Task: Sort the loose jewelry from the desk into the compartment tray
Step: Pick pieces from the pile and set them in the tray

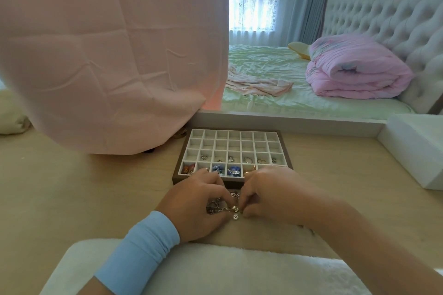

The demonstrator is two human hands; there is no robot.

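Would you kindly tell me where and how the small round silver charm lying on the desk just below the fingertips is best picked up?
Pinch the small round silver charm by its rim, thumb and forefinger coming straight down from above. It lies flat on the pale wooden desk, at the near edge of the tangled jewelry pile, so its near side is free.

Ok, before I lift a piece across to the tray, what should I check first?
1. Tray within reach, just beyond both hands: ok.
2. Free compartments: the two far rows are empty: ok.
3. Left hand grips the jewelry tangle on the desk: ok.
4. Right hand fingers pinch a charm: ok.
5. Charm free of the tangle: cannot tell.
6. Near row in full view for placing: not ok, the hands cover part of it.
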